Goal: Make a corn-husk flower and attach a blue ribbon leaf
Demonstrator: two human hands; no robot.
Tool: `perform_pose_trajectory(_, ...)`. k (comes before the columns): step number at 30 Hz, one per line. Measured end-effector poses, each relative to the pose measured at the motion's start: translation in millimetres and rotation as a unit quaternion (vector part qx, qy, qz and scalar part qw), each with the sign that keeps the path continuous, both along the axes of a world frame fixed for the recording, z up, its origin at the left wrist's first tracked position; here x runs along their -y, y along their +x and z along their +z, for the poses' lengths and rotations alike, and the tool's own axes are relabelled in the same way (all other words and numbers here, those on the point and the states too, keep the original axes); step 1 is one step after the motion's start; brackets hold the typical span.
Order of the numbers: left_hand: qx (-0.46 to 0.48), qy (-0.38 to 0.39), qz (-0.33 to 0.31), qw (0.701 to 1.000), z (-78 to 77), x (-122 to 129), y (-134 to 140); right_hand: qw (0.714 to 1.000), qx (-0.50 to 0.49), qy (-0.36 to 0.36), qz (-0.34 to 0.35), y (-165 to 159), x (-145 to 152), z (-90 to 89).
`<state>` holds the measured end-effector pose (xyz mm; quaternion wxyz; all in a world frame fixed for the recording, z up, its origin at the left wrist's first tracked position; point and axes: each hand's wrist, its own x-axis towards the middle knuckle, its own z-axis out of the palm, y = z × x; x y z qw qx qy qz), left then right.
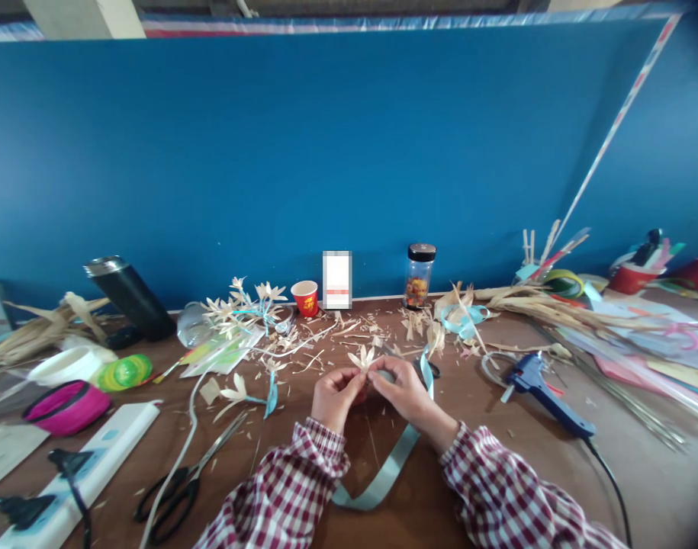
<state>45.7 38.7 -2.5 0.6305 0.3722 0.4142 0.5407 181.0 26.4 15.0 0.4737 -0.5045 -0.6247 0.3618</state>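
A cream-coloured handmade flower (362, 357) with pointed petals stands upright between my two hands. My left hand (336, 390) is closed, pinching the base of the flower with thumb and fingers. Against the same spot, my right hand (403, 389) is closed too, its thumb and forefinger pressed together near the flower's base. A pale blue ribbon (391, 473) runs beside my right hand and loops down over the table between my forearms. Whether its end is in my fingers is hidden. Left of my hands lie loose finished flowers (234, 390), one with a blue-wrapped stem.
Black-handled scissors (191, 480) and a white power strip (91, 465) lie at the left. A blue glue gun (548, 393) rests at the right. Behind are a flower bunch (239, 309), a red paper cup (306, 299), a lidded jar (419, 278) and scattered husk scraps (349, 332).
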Motion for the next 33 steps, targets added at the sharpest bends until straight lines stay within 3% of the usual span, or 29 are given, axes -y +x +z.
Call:
perform_pose_trajectory(13,-0.012,0.017,-0.011,1.0,3.9,0.5,-0.8,1.0,-0.005,0.008,-0.007,-0.6,1.2,1.6)
perform_pose_trajectory(25,0.001,-0.056,-0.021,0.998,5.4,-0.7,-4.3,1.0,-0.004,0.027,-0.002,-1.4,1.6,1.3)
perform_pose_trajectory(33,-0.01,-0.05,-0.011,0.999,6.2,-0.9,-3.5,0.999,0.01,0.036,-0.023,-1.7,1.8,2.7)
